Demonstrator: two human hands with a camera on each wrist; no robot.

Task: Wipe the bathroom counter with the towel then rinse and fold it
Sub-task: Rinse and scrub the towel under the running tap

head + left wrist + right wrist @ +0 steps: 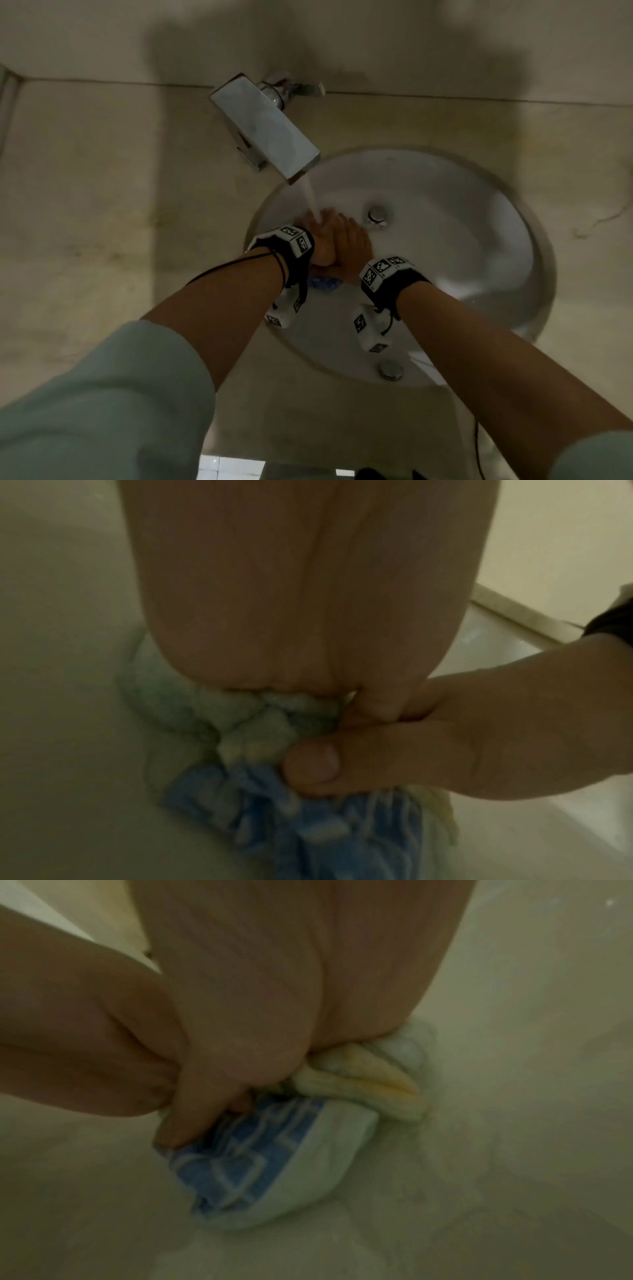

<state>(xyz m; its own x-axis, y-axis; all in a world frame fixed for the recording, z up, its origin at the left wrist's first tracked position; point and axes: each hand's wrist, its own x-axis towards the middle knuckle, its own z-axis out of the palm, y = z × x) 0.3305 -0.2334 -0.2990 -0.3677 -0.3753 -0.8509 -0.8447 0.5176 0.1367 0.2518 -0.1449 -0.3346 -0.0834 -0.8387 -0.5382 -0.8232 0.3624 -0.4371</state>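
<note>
Head view: bunched blue-and-white terry towel gripped by left hand and right hand, fingers curled round it, under tap stream in white round basin (rinse step). Wringing judged next, then folding.

towel mostly hidden under hands | wrist views blurred | sleeves cut off

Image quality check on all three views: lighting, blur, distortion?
Head: dim, a broad shadow on the wall, wide-angle bend in the sink rim, faucet fairly sharp. Left wrist: dark, soft, towel blurred. Right wrist: same dimness, towel pattern smeared, no glare.
</note>
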